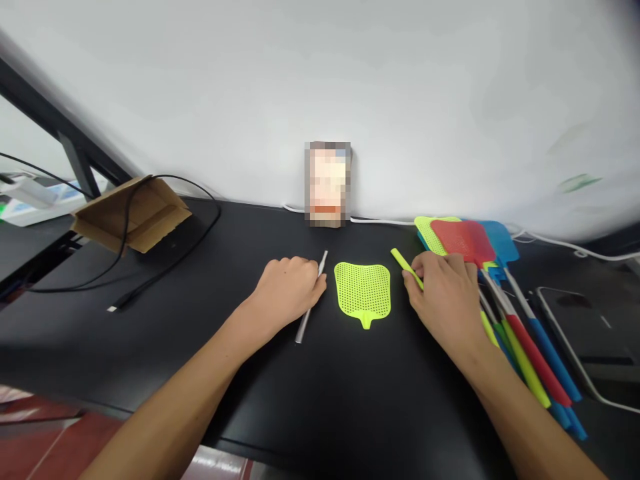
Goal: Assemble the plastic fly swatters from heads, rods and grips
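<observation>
Low over the black table, my left hand is closed on a thin silver metal rod, which slants out at both ends of the grip. My right hand pinches a yellow-green plastic handle; its lower end is hidden by the fingers. Between the hands lies a yellow-green fly swatter head, flat, perforated, its short socket pointing toward me and attached to nothing. Just right of my right hand is a pile of fly swatters with red, blue and yellow-green heads, partly covered by that hand.
An open cardboard box stands at the back left, a black cable looping around it. A small blurred box leans on the white wall. A dark phone-like device lies at the right edge, and a white cord runs along the wall.
</observation>
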Demonstrator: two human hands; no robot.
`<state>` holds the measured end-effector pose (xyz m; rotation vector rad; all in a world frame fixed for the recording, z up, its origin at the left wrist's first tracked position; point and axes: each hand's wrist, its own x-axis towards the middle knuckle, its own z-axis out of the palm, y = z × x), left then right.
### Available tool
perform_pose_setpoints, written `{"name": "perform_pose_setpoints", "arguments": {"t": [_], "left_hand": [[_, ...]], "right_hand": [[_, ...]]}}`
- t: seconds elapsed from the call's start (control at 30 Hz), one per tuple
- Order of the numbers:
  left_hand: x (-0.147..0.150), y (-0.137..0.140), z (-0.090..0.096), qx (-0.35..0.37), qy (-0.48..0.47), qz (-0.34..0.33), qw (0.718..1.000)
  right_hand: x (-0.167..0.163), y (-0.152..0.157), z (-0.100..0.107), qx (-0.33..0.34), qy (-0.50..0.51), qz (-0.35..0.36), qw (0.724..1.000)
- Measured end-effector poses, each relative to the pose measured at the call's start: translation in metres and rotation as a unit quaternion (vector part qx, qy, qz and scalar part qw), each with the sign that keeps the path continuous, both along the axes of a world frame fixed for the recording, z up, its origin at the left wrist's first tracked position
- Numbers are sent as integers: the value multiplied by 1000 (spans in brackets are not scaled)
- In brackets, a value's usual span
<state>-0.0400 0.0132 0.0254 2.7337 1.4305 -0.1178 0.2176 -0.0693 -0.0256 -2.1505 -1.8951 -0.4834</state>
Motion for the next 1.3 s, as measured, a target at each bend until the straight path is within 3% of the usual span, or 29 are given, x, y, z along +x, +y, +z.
{"name": "perform_pose_setpoints", "arguments": {"t": [0.1, 0.17, 0.2, 0.23, 0.3, 0.4, 0.47, 0.6, 0.7, 1.3], "left_hand": [[-2, 3, -2, -5, -69, 15, 998], [-4, 6, -3, -36, -193, 37, 980], [-4, 8, -3, -66, -275, 49, 958], [-4, 9, -3, -105, -363, 62, 924], [-2, 10, -3, -186, -528, 87, 824], [3, 9, -2, -248, -685, 113, 675], [5, 7, -1, -256, -734, 125, 617], [5, 6, 1, -281, -772, 140, 553], [5, 4, 2, -297, -777, 140, 536], [13, -8, -3, -345, -749, 117, 554]], "right_hand": [[0, -2, -3, -7, -28, 24, 999], [-2, -5, -3, -10, -47, 49, 998], [-3, -8, -2, -9, -42, 55, 998], [-5, -10, 0, -5, -26, 58, 998], [-10, -17, 6, 8, 32, 58, 998], [-21, -27, 18, 30, 116, 93, 988], [-28, -31, 22, 39, 135, 145, 979], [-39, -36, 20, 63, 132, 232, 962], [-41, -36, 18, 82, 139, 248, 955], [-37, -39, 22, 116, 125, 239, 956]]}}
